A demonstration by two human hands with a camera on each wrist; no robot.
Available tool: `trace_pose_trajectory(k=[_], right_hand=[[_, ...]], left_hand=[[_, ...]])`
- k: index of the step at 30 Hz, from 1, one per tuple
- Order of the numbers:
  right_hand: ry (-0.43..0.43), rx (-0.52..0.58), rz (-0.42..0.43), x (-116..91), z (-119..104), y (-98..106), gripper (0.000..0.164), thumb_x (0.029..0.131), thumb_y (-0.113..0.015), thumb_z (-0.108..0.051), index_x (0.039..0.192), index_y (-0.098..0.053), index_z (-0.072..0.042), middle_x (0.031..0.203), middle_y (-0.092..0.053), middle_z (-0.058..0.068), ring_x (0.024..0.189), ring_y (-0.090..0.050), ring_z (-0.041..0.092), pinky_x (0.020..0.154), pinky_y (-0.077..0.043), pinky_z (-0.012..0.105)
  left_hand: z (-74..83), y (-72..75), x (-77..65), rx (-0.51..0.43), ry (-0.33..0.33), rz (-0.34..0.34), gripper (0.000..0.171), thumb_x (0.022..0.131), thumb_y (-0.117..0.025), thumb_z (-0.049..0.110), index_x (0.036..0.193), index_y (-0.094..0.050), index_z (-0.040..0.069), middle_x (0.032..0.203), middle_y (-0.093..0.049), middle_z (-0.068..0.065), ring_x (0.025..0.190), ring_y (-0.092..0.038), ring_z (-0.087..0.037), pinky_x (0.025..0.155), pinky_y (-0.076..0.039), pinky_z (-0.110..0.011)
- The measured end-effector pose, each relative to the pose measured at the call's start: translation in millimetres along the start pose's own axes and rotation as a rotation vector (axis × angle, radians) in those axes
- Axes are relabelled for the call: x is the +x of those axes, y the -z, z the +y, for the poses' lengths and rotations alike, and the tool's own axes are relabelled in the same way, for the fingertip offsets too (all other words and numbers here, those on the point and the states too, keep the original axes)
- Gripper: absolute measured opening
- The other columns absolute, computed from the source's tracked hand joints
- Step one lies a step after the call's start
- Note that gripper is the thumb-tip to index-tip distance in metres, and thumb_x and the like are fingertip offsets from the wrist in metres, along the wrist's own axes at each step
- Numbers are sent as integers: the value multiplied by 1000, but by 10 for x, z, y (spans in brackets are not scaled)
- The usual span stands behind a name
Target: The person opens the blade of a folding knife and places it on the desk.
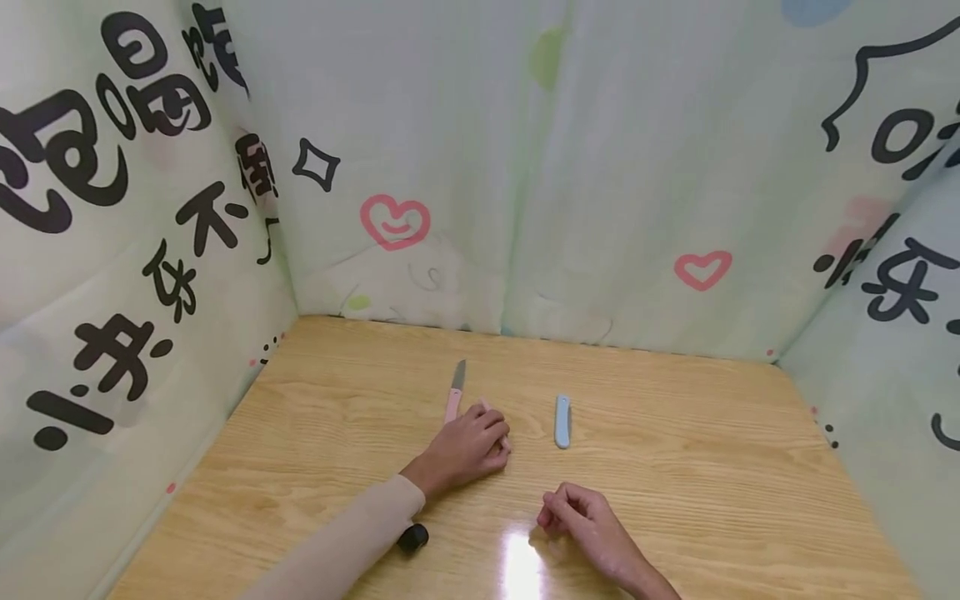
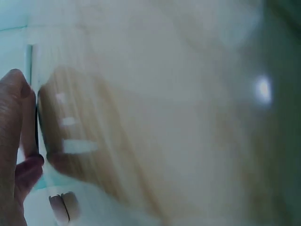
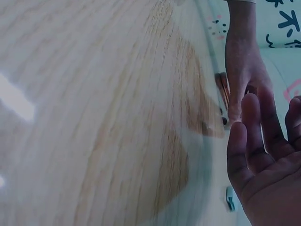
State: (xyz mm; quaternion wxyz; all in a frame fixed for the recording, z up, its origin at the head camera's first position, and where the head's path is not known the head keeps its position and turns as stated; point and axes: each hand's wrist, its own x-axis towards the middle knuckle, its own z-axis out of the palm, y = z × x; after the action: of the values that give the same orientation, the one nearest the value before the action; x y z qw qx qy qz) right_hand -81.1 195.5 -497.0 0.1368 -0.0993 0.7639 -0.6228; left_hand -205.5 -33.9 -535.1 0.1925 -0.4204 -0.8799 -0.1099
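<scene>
My left hand (image 1: 468, 446) is at the middle of the wooden table, its fingers bent over a narrow pink object (image 1: 486, 404) and holding it. Most of that object lies under the fingers, so its kind is hidden. Just left of the hand is a knife (image 1: 455, 392) with a pink handle and grey blade, tip pointing away; the hand covers the handle's near end. To the right lies a slim light-blue object (image 1: 562, 421), like a folded knife or handle. My right hand (image 1: 588, 525) hovers nearer the front, fingers loosely bent, nothing in them.
The wooden table (image 1: 712, 467) is enclosed by printed pale curtains (image 1: 600, 167) at the back and both sides. A black wrist device (image 1: 412, 537) sits by the left sleeve. Bright light reflects off the table's front.
</scene>
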Motion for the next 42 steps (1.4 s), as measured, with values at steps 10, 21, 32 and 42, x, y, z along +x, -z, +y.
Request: trace_pose_trajectory(k=[10,21,32,42], right_hand=[[114,-63,125,89,-75,-86,30,103,-59,-6,129,-54,7,118,-62,19,103,-61,28,86,-54,33],[135,-112,240,297,-79,-92,32,96,-67,4,127,-63,-2,124,-64,12,103,-63,27,81,-54,32],[106,-59,270,346,-44,-169,17,91,-76,-2,103,-63,-1,90,-66,6,82,-64,17,70,-53,27],[116,-75,204,351,-73,-158,13,100,-68,-17,97,-70,-4,88,-68,6,81,-63,23,71,-51,27]], left_hand=[[292,275,-17,-678,222,6,27,99,-67,19,121,-63,4,123,-62,-3,121,-56,-17,104,-44,-35],[533,414,88,-1343,556,71,26,110,-49,24,119,-58,1,109,-62,-10,102,-65,-35,89,-54,-41],[564,398,-2,-1378,539,14,27,111,-44,20,118,-61,0,94,-63,-7,79,-64,-16,75,-56,-35],[536,509,-4,-1346,576,-5,23,109,-51,20,113,-66,3,99,-68,-3,84,-65,-13,72,-53,-26]])
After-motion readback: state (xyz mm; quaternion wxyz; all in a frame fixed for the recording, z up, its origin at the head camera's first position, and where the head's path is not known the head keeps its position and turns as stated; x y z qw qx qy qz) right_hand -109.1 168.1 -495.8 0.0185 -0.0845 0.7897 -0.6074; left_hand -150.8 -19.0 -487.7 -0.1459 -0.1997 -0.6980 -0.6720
